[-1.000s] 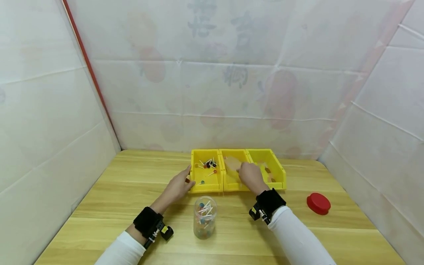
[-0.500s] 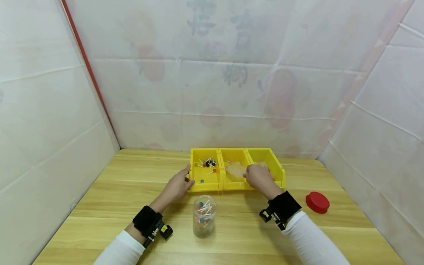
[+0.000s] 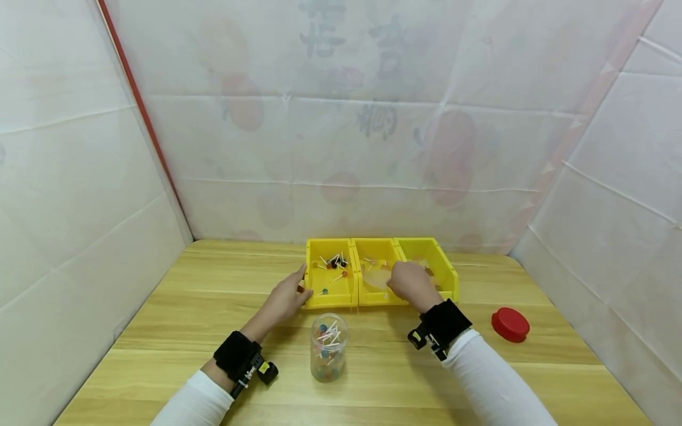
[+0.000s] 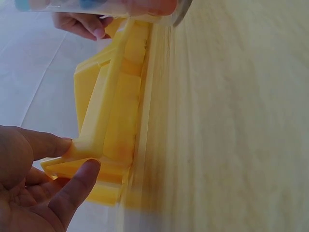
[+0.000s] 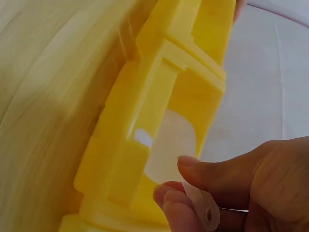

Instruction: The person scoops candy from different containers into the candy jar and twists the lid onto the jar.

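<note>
Yellow plastic bins, three of them, stand side by side at the far part of the light wooden tabletop (image 3: 176, 331). From the head view I see my left hand (image 3: 285, 300) at the near left corner of the left yellow bin (image 3: 330, 278), which contains small lollipops with white sticks (image 3: 335, 263). The left wrist view shows more: the thumb and one finger touch this corner from two sides, with the fingers nearly straight, so the grip is apart and only rests against the plastic.

My right hand (image 3: 410, 285) is over the front edge of the middle yellow bin (image 3: 375, 272). In the head view I can see something pale and transparent beside the hand, but not how it is held. The right wrist view makes it clear: the thumb and fingertips (image 5: 186, 166) are pinched on a thin transparent plastic bag (image 5: 200, 205), so this grip is clamped on the bag, just above the bin. The right yellow bin (image 3: 434, 263) is beside the hand; what lies in it I cannot tell.

Only the head view shows the clear plastic jar with lollipops inside (image 3: 328, 348), upright on the tabletop between my two wrists, and the round red lid (image 3: 510, 324), lying well apart on the right.
</note>
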